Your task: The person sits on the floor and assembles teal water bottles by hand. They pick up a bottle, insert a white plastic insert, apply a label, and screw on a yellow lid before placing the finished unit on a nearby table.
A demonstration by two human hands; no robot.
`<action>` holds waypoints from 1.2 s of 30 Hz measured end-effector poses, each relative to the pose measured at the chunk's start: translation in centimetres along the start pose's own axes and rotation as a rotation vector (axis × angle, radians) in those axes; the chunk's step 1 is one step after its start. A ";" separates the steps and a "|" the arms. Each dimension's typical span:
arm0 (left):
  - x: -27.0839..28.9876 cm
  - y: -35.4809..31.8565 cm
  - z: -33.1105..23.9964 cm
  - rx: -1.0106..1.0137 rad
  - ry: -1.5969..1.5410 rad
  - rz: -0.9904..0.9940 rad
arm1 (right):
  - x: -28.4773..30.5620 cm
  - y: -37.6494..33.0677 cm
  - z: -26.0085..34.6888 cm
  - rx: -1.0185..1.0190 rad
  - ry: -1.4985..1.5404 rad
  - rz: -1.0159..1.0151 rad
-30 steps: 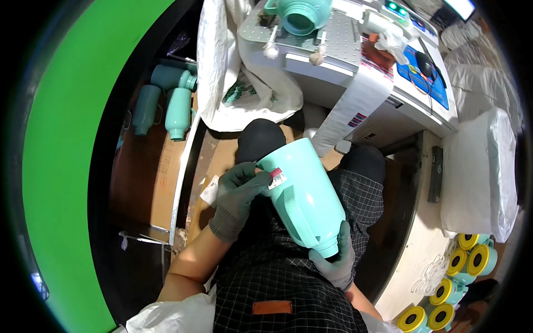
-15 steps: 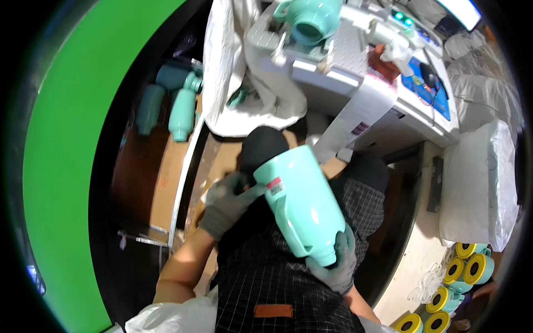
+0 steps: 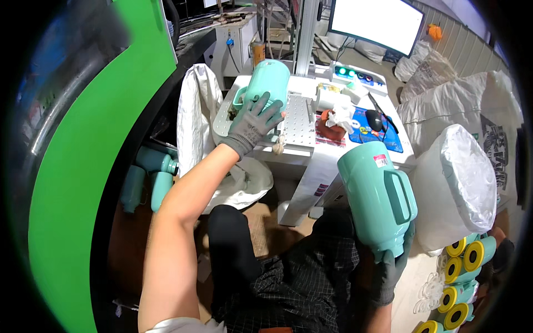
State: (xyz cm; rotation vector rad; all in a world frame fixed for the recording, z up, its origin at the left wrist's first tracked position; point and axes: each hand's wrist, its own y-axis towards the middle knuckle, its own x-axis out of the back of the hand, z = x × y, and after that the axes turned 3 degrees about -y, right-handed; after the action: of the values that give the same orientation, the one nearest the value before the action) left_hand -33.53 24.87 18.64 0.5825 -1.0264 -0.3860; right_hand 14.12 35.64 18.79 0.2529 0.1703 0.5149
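My right hand [image 3: 390, 273], in a grey glove, is closed round the narrow neck of a mint-green thermos jug casing [image 3: 369, 191]. That casing is held neck down, its handle to the right and a small red-and-white sticker near its wide end. My left hand [image 3: 256, 123], also gloved, reaches forward with fingers spread against a second mint-green thermos jug casing [image 3: 270, 77] on the perforated worktable [image 3: 302, 119]. Its palm covers the near end of that casing, and whether the fingers grip it is hard to tell.
A strip of white labels [image 3: 311, 186] hangs off the table's front. Behind it are a mouse [image 3: 375, 119], a control box [image 3: 361, 77] and a monitor [image 3: 377, 22]. More casings [image 3: 161, 188] lie lower left, beside a white sack [image 3: 194, 111]. Yellow-rimmed jugs [image 3: 472, 255] stand lower right.
My view has tilted up. The right hand has carried its casing away to the right, and the left hand has left that casing's sticker end and reached onto the one on the table.
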 end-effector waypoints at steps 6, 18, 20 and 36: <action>15.7 -3.5 -7.9 0.266 -0.286 -0.276 | -1.8 7.3 -1.5 0.421 -0.502 0.041; 20.7 -15.0 -18.9 0.794 -1.217 -0.025 | -32.8 18.2 -7.3 0.869 -1.305 0.428; 20.9 -15.4 -18.2 0.783 -1.233 0.015 | -35.1 18.4 -7.4 0.825 -1.418 0.457; 19.1 -15.1 -17.1 0.741 -1.686 0.355 | -17.6 5.7 -6.4 0.889 -0.737 0.243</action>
State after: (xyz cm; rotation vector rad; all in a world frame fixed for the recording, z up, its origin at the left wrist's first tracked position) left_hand -9.93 7.05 15.72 0.6486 -2.9226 -0.0829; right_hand -5.07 32.74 16.01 1.3190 -0.3734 0.5300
